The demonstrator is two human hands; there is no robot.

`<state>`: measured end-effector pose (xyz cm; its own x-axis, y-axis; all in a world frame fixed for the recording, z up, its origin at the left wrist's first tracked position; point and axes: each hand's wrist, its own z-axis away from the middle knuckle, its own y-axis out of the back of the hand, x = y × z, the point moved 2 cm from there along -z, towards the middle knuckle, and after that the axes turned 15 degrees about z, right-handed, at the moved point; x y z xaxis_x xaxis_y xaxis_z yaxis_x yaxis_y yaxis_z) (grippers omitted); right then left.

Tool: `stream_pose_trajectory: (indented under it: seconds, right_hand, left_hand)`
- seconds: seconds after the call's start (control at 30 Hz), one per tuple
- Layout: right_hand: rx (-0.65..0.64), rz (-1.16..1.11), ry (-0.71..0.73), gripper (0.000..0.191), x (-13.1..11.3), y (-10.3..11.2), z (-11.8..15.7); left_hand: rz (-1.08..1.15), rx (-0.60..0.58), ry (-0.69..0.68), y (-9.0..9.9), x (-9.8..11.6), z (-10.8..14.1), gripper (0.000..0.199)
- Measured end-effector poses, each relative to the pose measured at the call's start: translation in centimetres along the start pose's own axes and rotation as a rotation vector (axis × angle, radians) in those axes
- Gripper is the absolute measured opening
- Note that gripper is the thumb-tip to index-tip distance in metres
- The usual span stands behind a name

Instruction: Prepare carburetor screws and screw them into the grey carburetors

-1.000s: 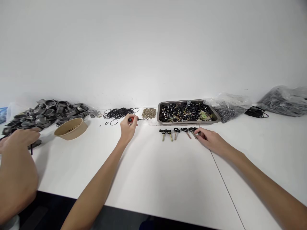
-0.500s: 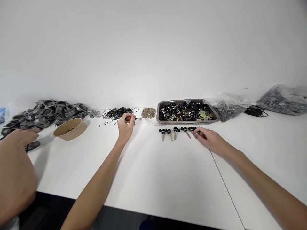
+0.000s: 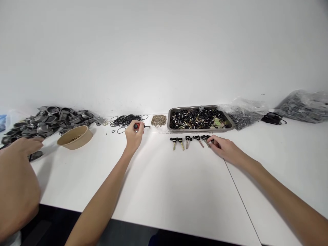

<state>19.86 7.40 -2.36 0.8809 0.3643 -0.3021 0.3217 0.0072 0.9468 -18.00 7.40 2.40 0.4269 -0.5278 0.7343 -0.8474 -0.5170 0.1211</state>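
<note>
My left hand (image 3: pixel 134 134) is closed around a small screwdriver (image 3: pixel 138 126) with a red and black handle, its short metal tip pointing right. It is held beside a heap of black rubber rings (image 3: pixel 125 120) and a pile of small brass-coloured pieces (image 3: pixel 159 120). My right hand (image 3: pixel 223 146) rests at the right end of a row of black-headed parts with metal stems (image 3: pixel 188 140). Its thumb and fingers are closed on one more black-headed part (image 3: pixel 212 141), mostly hidden by the fingers.
Behind the row stands a metal tray (image 3: pixel 201 130) of mixed parts. Clear bags (image 3: pixel 246 114) and a black bundle (image 3: pixel 273 118) lie right. At left are a paper bowl (image 3: pixel 77 139), a heap of grey housings (image 3: pixel 48 121) and another person's hand (image 3: pixel 25 147).
My two hands stay almost still; the screwdriver tilts slightly. At the far left, the other person's hand shifts a little to the right.
</note>
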Motion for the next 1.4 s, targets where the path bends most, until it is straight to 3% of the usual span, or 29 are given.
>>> stream_pose_trajectory:
  seconds: [0.9,1.4]
  right_hand:
    - [-0.011,-0.015,-0.002,0.022,0.0,0.0,0.1]
    - [-0.019,-0.003,-0.010,0.023,0.0,0.0,0.1]
  left_hand:
    - [-0.028,0.003,-0.035,-0.1,0.6,0.1,0.013]
    - [0.044,-0.088,-0.057,-0.8,1.2,0.5,0.019]
